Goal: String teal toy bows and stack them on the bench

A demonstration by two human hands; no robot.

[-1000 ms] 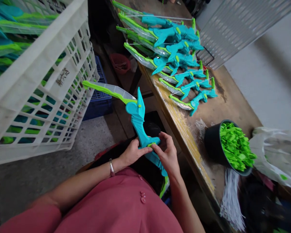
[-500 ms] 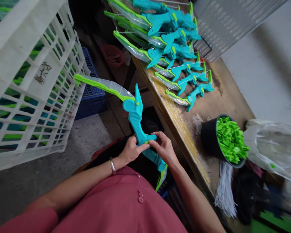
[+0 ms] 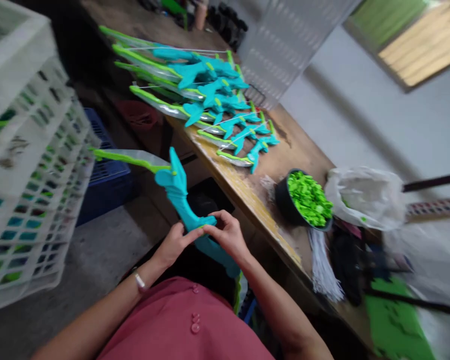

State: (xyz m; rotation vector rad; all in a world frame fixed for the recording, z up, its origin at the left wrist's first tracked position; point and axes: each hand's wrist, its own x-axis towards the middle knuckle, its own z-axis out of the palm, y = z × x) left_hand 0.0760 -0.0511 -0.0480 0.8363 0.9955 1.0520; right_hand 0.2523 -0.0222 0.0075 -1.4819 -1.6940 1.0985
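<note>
A turquoise toy bow [image 3: 179, 192] with lime-green and clear limbs is held in front of my body, slanting from upper left to lower right. My left hand [image 3: 176, 242] grips its middle from the left, thumb pressed on top. Fingers of my right hand [image 3: 228, 232] close on the same middle part from the right, both thumbs almost meeting at a small green piece there. The lower limb partly disappears behind my right forearm and shirt. Several similar toy bows [image 3: 210, 95], strung with white cord, lie in a row on the wooden table [image 3: 255, 200].
A dark bucket of small green parts [image 3: 309, 197] stands on the table near a white plastic bag [image 3: 367, 195]. White strings [image 3: 324, 265] hang below it. At left stands a tall white crate [image 3: 33, 165] of bows; a blue crate [image 3: 105, 175] is behind it.
The camera view has turned, so the table and bows appear lower and further left, and a window shows at upper right. Both hands keep their hold on the toy bow.
</note>
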